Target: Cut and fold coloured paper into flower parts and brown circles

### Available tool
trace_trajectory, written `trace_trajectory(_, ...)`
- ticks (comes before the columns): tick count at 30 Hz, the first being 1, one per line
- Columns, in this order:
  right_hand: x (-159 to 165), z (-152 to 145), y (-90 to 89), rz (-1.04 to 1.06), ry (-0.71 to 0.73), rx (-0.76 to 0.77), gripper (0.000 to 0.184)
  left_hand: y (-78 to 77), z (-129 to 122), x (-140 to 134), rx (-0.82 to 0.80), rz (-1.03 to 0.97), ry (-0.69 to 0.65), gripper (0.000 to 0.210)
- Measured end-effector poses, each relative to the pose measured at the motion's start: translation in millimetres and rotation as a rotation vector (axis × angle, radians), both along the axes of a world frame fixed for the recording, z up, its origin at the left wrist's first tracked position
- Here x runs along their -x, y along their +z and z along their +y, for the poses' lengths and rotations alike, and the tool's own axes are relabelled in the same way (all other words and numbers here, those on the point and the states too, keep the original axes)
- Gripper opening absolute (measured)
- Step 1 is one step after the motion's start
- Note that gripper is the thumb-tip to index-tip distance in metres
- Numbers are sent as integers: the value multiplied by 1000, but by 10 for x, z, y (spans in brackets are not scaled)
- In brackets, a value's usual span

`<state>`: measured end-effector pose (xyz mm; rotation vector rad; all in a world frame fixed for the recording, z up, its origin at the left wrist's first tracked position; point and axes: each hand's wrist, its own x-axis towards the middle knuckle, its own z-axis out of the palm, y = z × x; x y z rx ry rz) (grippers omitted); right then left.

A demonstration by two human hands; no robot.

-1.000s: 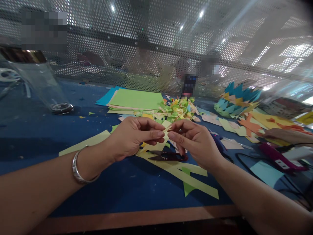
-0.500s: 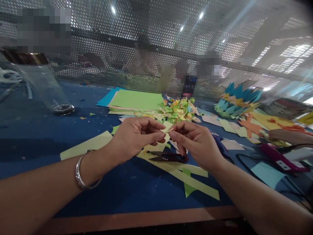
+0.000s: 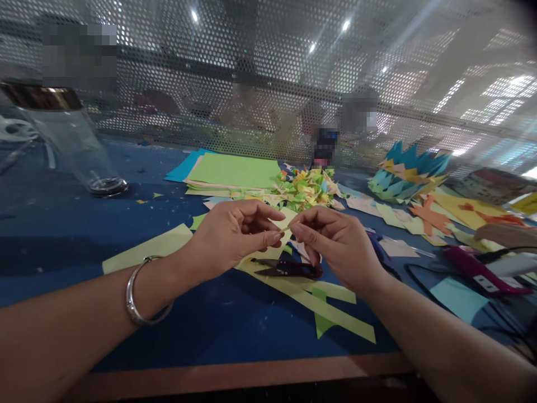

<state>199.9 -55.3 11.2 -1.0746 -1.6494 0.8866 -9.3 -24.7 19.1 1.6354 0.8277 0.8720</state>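
Blue felt-covered bench (image 3: 62, 235) in front of a perforated metal screen (image 3: 268, 95). Far left stood a clear glass jar with a gold rim (image 3: 62, 134). Next, a flat stack of green and blue paper sheets (image 3: 230, 170), likely kept as stock behind your work zone.

Your left hand (image 3: 229, 238), silver bangle (image 3: 138, 291) on the wrist, was raised above the bench, thumb and forefinger clamped on a small pale-yellow folded paper piece (image 3: 285, 226). Your right hand (image 3: 335, 246) met it fingertip to fingertip, pinching the same piece from the other side. Hands together, both closed on it. The piece sat between the two pinches, just above the scrap pile; its long axis looked roughly left-right, but it's too small and covered to tell which way it pointed.

Under the hands lay dark thread snips (image 3: 289, 270) on long pale-yellow paper strips (image 3: 319, 305), within easy reach. Behind: a heap of small multicoloured folded pieces (image 3: 304, 190). Right: a blue and yellow zigzag paper ring (image 3: 405, 173), orange cutouts (image 3: 428, 215), a magenta tool with cable (image 3: 478, 271). Another person's hand (image 3: 507, 235) rested at the far right edge.
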Motion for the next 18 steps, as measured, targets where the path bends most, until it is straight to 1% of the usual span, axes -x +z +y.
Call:
trace_trajectory(5,-7,5,-8,1,10,15,18,-2,-14,6,-48,40,-9,35)
trace_trajectory(10,-10,5,1,-5,42,39,17,20,-25,-6,-102,98,-59,36)
trace_trajectory(14,5,4,1,-22,76,75,18,14,-11,-8,-150,109,-32,35)
trace_trajectory(18,-38,46,-4,-88,44,64,20,-12,43,7,-122,87,-12,32)
